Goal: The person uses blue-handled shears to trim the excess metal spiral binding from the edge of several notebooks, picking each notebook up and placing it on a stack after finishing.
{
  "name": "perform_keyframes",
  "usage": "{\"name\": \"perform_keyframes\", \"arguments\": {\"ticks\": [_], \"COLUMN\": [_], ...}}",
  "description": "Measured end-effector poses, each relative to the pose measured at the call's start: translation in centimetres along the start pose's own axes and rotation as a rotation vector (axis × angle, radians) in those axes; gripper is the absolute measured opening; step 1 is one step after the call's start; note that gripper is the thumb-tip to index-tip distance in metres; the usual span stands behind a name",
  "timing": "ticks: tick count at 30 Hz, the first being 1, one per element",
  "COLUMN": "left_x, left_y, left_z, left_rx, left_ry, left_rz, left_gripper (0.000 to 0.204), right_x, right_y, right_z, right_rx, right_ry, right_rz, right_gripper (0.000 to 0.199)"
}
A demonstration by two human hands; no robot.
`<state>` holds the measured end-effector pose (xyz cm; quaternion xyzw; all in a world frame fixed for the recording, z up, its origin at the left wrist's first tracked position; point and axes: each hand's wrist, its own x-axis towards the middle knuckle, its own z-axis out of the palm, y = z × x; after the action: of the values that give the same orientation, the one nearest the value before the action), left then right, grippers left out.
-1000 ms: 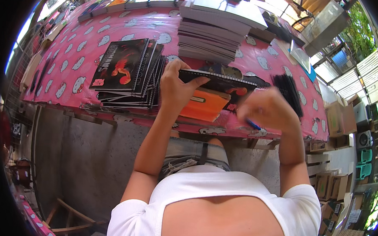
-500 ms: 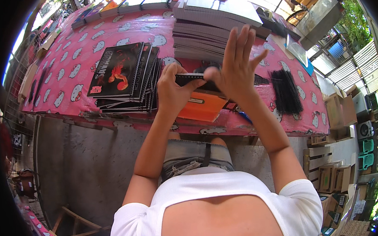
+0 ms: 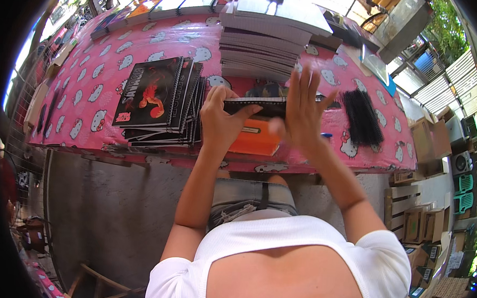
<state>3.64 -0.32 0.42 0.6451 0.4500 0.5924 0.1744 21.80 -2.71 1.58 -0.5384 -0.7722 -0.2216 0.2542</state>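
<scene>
Here, the left hand (image 3: pixel 217 118) pinched a black spiral notebook (image 3: pixel 274 111), bound edge up, above an orange block (image 3: pixel 256 143) near the table's (image 3: pixel 104 77) front edge; the right hand (image 3: pixel 304 120), fingers outstretched, flanked its right end, contact unclear.

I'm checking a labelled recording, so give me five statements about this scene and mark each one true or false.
1. The left hand grips a black notebook. True.
2. A bundle of black binding coils lies to the right of the right hand. True.
3. The right hand is clenched into a fist. False: it is open, fingers extended.
4. The tablecloth is plain blue. False: it is pink with white cat-head figures.
5. A stack of black notebooks sits left of the left hand. True.
</scene>
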Motion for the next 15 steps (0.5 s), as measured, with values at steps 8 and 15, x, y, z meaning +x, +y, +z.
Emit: {"name": "perform_keyframes", "arguments": {"ticks": [8, 15], "left_x": [-0.8, -1.1], "left_y": [-0.9, 4.8], "left_z": [-0.2, 1.7], "left_rx": [-0.077, 0.515], "left_ry": [-0.014, -0.130], "left_rz": [0.003, 0.173], "left_gripper": [0.043, 0.040], "right_x": [-11.7, -2.3], "right_y": [8.5, 13.1], "right_z": [-0.5, 9.6], "right_rx": [0.414, 0.417], "right_ry": [-0.079, -0.237], "right_rz": [0.004, -0.133], "right_gripper": [0.041, 0.036]}}
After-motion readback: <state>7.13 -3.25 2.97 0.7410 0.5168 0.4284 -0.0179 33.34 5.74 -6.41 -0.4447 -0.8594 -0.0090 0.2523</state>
